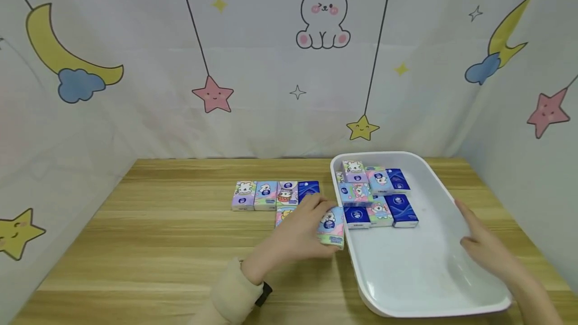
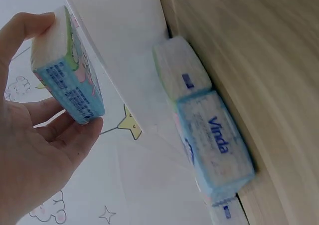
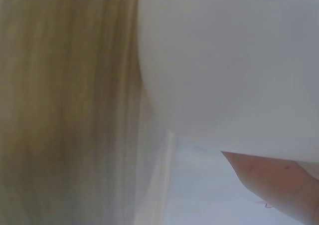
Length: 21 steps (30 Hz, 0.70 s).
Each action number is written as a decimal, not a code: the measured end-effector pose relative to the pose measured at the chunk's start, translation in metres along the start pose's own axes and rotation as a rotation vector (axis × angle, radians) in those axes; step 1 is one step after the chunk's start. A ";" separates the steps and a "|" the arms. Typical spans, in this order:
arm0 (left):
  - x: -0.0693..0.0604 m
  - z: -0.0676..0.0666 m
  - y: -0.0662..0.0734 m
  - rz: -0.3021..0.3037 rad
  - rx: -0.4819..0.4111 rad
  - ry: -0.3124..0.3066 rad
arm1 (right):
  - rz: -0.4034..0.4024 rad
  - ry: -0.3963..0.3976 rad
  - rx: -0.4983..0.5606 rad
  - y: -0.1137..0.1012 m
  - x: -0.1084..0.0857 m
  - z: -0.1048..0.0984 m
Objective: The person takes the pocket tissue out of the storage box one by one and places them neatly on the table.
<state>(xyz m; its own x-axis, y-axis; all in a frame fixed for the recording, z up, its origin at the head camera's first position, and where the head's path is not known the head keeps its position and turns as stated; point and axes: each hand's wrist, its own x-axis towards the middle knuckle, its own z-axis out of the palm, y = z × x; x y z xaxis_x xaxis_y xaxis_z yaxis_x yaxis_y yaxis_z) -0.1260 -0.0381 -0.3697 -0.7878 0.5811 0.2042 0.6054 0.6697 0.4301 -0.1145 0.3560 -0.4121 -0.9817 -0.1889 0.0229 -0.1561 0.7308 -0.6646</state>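
My left hand (image 1: 300,232) grips a light blue and green pack of tissues (image 1: 331,229) with a cartoon print, thumb on one side and fingers on the other. It is raised beside the left rim of a white plastic tub (image 1: 420,270). In the left wrist view the pack (image 2: 75,83) shows its printed narrow side. My right hand (image 1: 489,250) holds the tub's right rim, thumb on the inner side; the right wrist view shows only part of a finger (image 3: 279,180) beside the tub wall (image 3: 224,75).
Left of the tub, tissue packs stand in a row, among them a purple one (image 1: 244,195) and a dark blue one (image 1: 309,189); another pack (image 1: 283,213) is partly behind my left hand. Several packs, such as a dark blue one (image 1: 401,209), lie at the tub's far left.
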 end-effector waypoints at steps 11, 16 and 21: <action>-0.020 -0.018 -0.045 -0.068 -0.100 0.008 | -0.072 0.045 -0.021 0.004 0.000 0.003; -0.029 -0.031 -0.062 -0.120 -0.089 -0.012 | -0.072 0.047 -0.028 0.004 -0.001 0.004; -0.035 -0.042 -0.073 -0.179 -0.047 -0.022 | -0.075 0.048 -0.032 0.004 -0.001 0.004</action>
<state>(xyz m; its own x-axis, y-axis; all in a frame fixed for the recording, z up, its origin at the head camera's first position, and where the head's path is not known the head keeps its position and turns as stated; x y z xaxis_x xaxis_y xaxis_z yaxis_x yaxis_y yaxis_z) -0.1473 -0.1272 -0.3714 -0.8798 0.4644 0.1017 0.4491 0.7416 0.4984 -0.1135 0.3567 -0.4182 -0.9711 -0.2127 0.1085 -0.2323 0.7362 -0.6356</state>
